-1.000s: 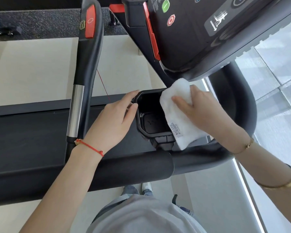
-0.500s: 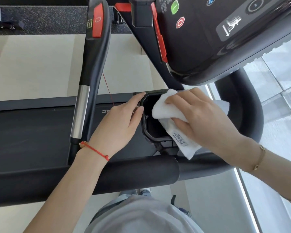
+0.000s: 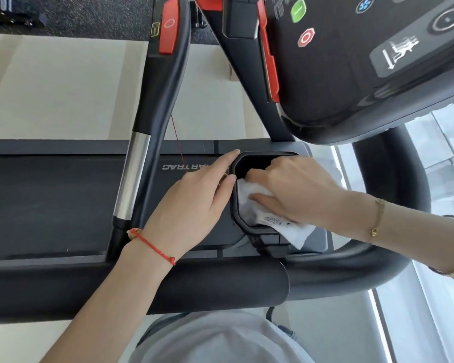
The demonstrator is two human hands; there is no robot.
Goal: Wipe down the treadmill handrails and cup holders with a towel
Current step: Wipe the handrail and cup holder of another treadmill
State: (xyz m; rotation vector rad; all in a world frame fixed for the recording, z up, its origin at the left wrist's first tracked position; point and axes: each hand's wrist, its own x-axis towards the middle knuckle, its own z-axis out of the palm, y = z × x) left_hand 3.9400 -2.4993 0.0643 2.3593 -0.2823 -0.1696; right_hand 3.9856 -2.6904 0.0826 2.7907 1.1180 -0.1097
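The treadmill [image 3: 63,200] is approached from the front handrail [image 3: 168,289], which is crossed by both forearms. The console [image 3: 351,74] overhangs the cup holder [image 3: 236,221], so room above it is restricted; entry is made from the near side. The holder is steadied at its left rim by the left hand [image 3: 192,205], fingers straight and grasping nothing. The towel [image 3: 249,197] is pressed into the holder by the right hand [image 3: 296,187], fingers curled onto it. One towel corner is left draped over the near rim.
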